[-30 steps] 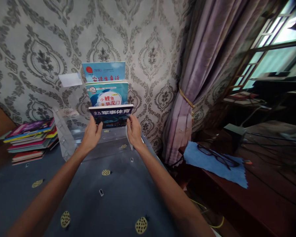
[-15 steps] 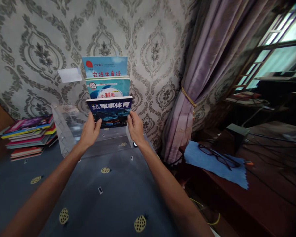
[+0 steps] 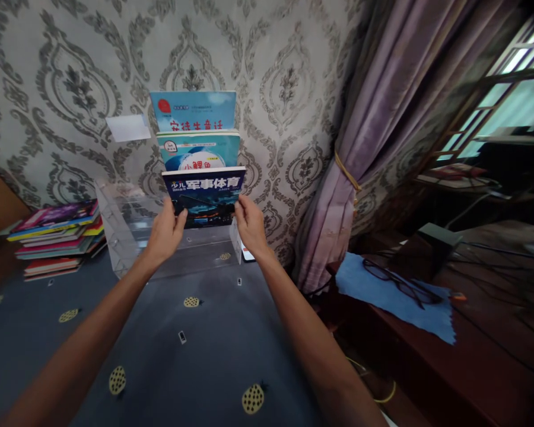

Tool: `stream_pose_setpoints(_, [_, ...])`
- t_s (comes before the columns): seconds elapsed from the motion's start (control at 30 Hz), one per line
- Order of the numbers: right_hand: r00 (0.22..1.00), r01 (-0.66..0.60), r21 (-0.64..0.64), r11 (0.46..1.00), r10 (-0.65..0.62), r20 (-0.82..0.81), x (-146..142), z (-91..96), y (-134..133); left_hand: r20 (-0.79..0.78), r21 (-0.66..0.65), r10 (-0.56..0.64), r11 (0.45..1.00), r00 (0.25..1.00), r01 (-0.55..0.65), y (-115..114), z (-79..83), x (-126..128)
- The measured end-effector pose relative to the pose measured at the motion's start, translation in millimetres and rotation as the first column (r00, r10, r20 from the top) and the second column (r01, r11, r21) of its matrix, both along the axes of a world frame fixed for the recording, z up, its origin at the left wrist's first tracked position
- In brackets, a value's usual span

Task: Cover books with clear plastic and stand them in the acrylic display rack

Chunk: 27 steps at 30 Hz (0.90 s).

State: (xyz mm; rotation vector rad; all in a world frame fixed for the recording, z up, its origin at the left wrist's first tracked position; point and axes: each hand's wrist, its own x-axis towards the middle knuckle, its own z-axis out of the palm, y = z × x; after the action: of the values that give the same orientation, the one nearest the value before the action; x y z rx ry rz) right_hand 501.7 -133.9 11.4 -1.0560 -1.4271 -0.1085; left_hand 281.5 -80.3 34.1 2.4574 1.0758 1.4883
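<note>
Both of my hands hold a dark blue book (image 3: 204,196) upright at the front tier of a clear acrylic rack (image 3: 120,237). My left hand (image 3: 167,231) grips its left edge, thumb on the cover. My right hand (image 3: 250,224) grips its right edge. Behind it stand a teal book (image 3: 199,149) and, higher up, a light blue book (image 3: 193,110), stepped one above the other against the patterned wall.
A stack of colourful books (image 3: 56,237) lies at the left on the dark blue cloth (image 3: 196,350). At the right, a purple curtain (image 3: 360,142) hangs beside a dark wooden desk with glasses (image 3: 400,281) on a blue cloth (image 3: 391,296). A white label (image 3: 128,127) sticks on the rack.
The dark blue book has risen a little in front of the teal book, covering more of its cover. My view has shifted slightly right and up.
</note>
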Motion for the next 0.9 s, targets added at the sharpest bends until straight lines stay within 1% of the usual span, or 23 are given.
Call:
stream_pose_setpoints(0.2, [1.0, -0.012, -0.029, 1.0, 0.012, 0.009, 2, -3.6, 3, 0.004, -0.032, -0.016, 0.999, 1.0, 0.016, 4, -8.6, 2])
stream_pose_setpoints(0.37, [1.0, -0.018, -0.033, 0.999, 0.018, 0.009, 3, -5.7, 6, -0.005, -0.056, -0.012, 0.998, 1.0, 0.012, 7, -6.6, 1])
stream_pose_setpoints(0.5, [0.999, 0.004, -0.059, 0.998, -0.002, 0.036, 9, -9.5, 9, -0.056, -0.113, -0.031, 0.993, 0.998, 0.024, 12, -6.7, 3])
stream_pose_setpoints(0.53, [0.999, 0.017, -0.064, 0.998, -0.014, 0.046, 10, -11.4, 10, -0.08, -0.12, -0.022, 0.993, 0.997, 0.012, 13, -8.0, 4])
stream_pose_setpoints(0.6, [0.996, 0.056, -0.067, 0.996, -0.052, 0.07, 12, -15.6, 13, -0.156, -0.112, 0.032, 0.992, 0.987, -0.05, 16, -11.2, 6])
stream_pose_setpoints(0.73, [0.986, 0.136, -0.07, 0.988, -0.128, 0.111, 10, -21.3, 16, -0.314, -0.073, 0.15, 0.981, 0.938, -0.182, 17, -15.9, 6])
stream_pose_setpoints(0.8, [0.983, 0.161, -0.069, 0.985, -0.153, 0.103, 6, -22.4, 16, -0.344, -0.073, 0.182, 0.973, 0.921, -0.219, 16, -16.0, 6])
stream_pose_setpoints(0.9, [0.981, 0.187, -0.057, 0.981, -0.185, 0.052, 1, -24.1, 14, -0.343, -0.084, 0.199, 0.967, 0.918, -0.242, 14, -14.4, 6])
